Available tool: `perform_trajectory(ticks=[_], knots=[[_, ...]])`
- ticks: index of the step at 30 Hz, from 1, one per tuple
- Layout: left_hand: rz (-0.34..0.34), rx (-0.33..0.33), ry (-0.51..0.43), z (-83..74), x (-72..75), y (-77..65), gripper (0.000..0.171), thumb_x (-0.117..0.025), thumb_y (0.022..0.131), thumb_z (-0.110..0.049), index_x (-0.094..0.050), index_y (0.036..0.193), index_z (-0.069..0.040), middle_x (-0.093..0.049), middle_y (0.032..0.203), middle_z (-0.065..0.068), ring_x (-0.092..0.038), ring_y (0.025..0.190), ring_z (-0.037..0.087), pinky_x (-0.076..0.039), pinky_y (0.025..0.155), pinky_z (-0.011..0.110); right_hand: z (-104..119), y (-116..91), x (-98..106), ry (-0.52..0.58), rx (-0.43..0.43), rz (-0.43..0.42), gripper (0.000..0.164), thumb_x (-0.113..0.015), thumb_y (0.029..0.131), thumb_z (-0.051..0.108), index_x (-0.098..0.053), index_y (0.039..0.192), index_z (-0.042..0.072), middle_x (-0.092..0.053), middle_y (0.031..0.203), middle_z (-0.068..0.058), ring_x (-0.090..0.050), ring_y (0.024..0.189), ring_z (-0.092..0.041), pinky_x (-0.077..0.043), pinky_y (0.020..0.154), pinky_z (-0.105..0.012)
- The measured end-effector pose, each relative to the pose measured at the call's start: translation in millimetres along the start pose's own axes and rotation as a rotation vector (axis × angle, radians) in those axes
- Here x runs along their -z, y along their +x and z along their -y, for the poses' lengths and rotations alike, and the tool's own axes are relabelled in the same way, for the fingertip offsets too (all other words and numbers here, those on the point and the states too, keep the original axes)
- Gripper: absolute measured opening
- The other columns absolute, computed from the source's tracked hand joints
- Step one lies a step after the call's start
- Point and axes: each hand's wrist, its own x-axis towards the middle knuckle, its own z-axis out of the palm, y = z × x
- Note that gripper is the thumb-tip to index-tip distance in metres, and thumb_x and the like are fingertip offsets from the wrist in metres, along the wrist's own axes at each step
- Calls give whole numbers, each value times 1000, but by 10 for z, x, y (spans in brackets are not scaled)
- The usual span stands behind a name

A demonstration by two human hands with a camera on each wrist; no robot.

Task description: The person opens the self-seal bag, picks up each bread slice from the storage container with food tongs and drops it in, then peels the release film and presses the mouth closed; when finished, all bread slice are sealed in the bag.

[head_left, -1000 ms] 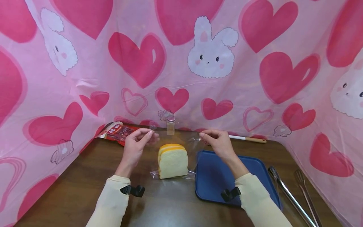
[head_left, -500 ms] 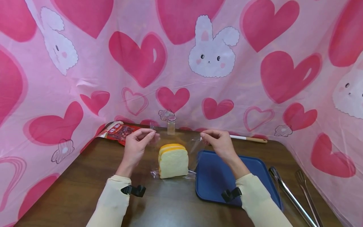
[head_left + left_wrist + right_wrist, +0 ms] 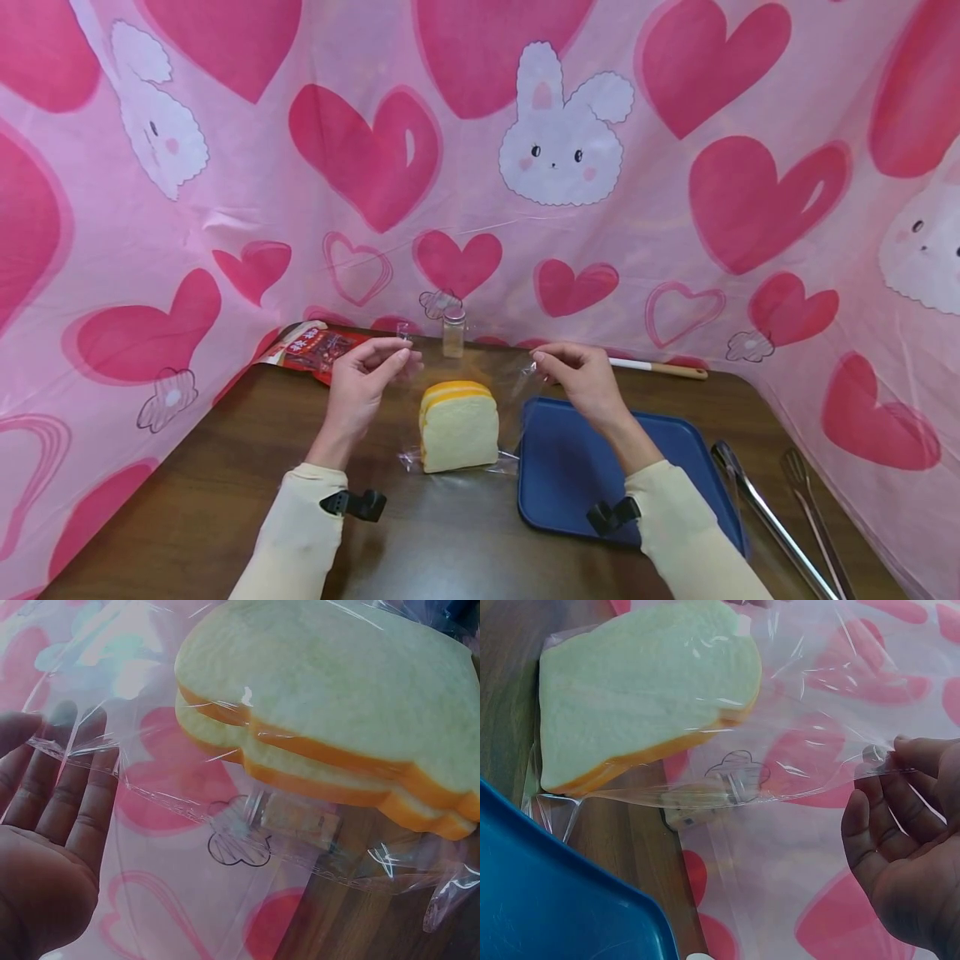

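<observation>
Two slices of bread (image 3: pixel 460 432) with orange crusts stand upright inside a clear plastic bag (image 3: pixel 510 465) on the wooden table. My left hand (image 3: pixel 365 387) pinches the bag's top left corner between thumb and fingers. At the top right corner, my right hand (image 3: pixel 577 375) pinches the film the same way. The left wrist view has the left hand (image 3: pixel 64 795) at the film's edge, its other fingers fairly straight behind it. In the right wrist view the right hand (image 3: pixel 911 825) draws the film out to a point, away from the bread (image 3: pixel 645 690).
A blue tray (image 3: pixel 570 500) lies to the right of the bread. Beyond it are metal tongs (image 3: pixel 772 517) and a fork-like utensil (image 3: pixel 813 517). At the back are a small jar (image 3: pixel 453 333), a red packet (image 3: pixel 315 346) and a wooden-handled tool (image 3: pixel 660 367). A pink curtain (image 3: pixel 465 192) encloses the table.
</observation>
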Motion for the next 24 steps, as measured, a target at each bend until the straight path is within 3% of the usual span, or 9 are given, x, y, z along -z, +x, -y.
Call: perform_trajectory(ticks=[4, 9, 14, 20, 24], knots=[[-4, 0, -14, 4, -7, 3, 17, -70, 101, -6, -71, 116, 3, -81, 94, -9, -80, 87, 11, -65, 83, 34, 4, -5, 5, 19, 13, 12, 26, -72, 101, 15, -76, 116, -6, -75, 87, 2, -69, 77, -15, -63, 76, -30], [-15, 3, -26, 9, -14, 3, 22, -69, 102, -5, -68, 116, 11, -81, 92, -8, -81, 85, 12, -65, 83, 32, 8, -5, 5, 26, 16, 21, 26, -72, 102, 15, -76, 117, -6, -77, 91, -6, -70, 78, -15, -63, 76, -28], [-22, 1, 23, -5, -9, -1, 25, -71, 101, -8, -69, 119, 9, -81, 93, -11, -80, 86, 11, -64, 82, 29, 5, -14, 13, 26, 16, 22, 27, -71, 102, 15, -75, 118, -6, -78, 91, -1, -71, 79, -13, -62, 76, -27], [-34, -16, 36, -14, -11, 2, 27, -72, 100, -6, -70, 121, 11, -81, 92, -12, -80, 83, 9, -64, 78, 28, 2, -17, 20, 26, 15, 24, 28, -70, 103, 14, -74, 120, -7, -78, 93, -6, -71, 80, -14, -62, 76, -26], [-33, -33, 28, -9, -1, 0, 26, -71, 100, -4, -69, 121, 11, -81, 92, -11, -80, 83, 10, -64, 77, 27, 18, -22, 26, 44, 13, 36, 30, -70, 103, 15, -73, 122, -7, -79, 93, 0, -73, 82, -13, -63, 78, -27]])
